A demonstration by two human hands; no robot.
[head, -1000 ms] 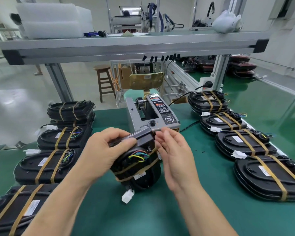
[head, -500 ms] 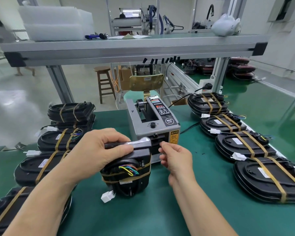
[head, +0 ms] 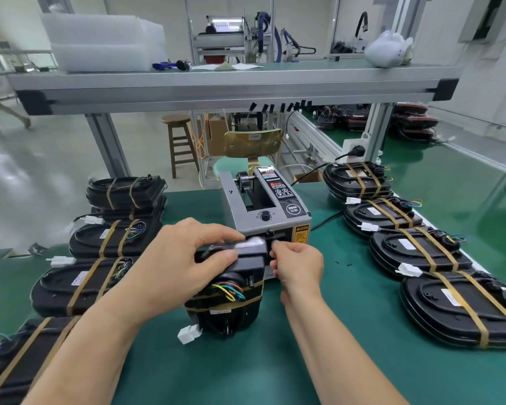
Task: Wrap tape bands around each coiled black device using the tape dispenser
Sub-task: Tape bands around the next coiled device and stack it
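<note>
Banded devices (head: 79, 285) line both side edges of the bench (head: 275, 361); the left hand (head: 187, 258) grips another device (head: 247, 268) (two bands on), and the right hand (head: 300, 267) curls at the tape dispenser's (head: 263, 211) outlet, tape unseen.

Right fingers (head: 281, 249) hide the tape dispenser (head: 234, 209) slot.

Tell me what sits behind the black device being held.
The grey tape dispenser stands behind the black device, panel and knob visible. Its outlet is mostly covered by the left hand, right hand and device, hiding whatever it holds.
</note>
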